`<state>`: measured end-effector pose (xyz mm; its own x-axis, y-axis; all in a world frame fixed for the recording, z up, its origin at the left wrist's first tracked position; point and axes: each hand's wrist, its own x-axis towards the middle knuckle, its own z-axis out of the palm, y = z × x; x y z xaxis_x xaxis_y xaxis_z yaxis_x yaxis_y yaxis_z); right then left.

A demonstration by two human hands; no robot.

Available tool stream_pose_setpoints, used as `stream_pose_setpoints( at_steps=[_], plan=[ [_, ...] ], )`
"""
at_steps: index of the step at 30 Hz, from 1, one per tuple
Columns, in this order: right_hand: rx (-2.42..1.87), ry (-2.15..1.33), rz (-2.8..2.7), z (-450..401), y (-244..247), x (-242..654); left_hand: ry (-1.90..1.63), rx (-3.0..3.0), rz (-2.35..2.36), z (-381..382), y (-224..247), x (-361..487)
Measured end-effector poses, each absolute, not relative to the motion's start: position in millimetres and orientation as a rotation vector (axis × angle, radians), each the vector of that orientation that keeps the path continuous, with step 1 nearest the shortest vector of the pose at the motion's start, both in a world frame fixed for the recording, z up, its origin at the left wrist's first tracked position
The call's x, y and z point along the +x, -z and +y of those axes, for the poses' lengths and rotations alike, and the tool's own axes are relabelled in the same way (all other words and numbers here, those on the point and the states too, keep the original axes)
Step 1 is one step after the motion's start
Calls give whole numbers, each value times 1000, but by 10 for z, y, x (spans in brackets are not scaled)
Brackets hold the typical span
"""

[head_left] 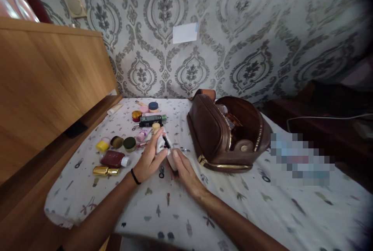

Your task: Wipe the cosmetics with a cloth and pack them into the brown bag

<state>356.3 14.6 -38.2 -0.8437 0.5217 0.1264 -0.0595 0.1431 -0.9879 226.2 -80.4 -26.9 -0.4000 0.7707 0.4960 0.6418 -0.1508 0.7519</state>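
Near the middle of the patterned white cloth (140, 204), my left hand (150, 159) and my right hand (186, 171) hold a small pale pouch-like item (165, 146) between them. A thin black piece lies along its top. The fingers of both hands are wrapped round it. To the right stands an unzipped brown leather bag (227, 134) with bottles partly visible inside. Left of my hands lie a dark red bottle with a white cap (113, 159), a gold tube (105, 170), a dark green jar (129, 144) and a black bottle (150, 121).
More small jars and tubes, including a yellow container (102, 144) and a red-gold jar (136, 116), lie at the left. A wooden cabinet (52, 88) borders the left side. The patterned wall (210, 68) stands behind. A blurred patch (301, 159) covers something at the right.
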Motion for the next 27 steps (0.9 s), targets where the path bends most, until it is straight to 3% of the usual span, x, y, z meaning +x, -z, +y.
stream_pose_setpoints(
  at_steps=[9, 19, 27],
  plan=[
    [-308, -1517, -2257, 124, 366, 3588, -1670, 1511, 2107, -792, 238, 2244],
    [-367, -1859, -2040, 119, 406, 3519, -1869, 1080, 2012, -789, 195, 2238],
    [-480, -1922, -1976, 143, 468, 3520, -1678, 1586, 1895, -817, 206, 2258]
  ],
)
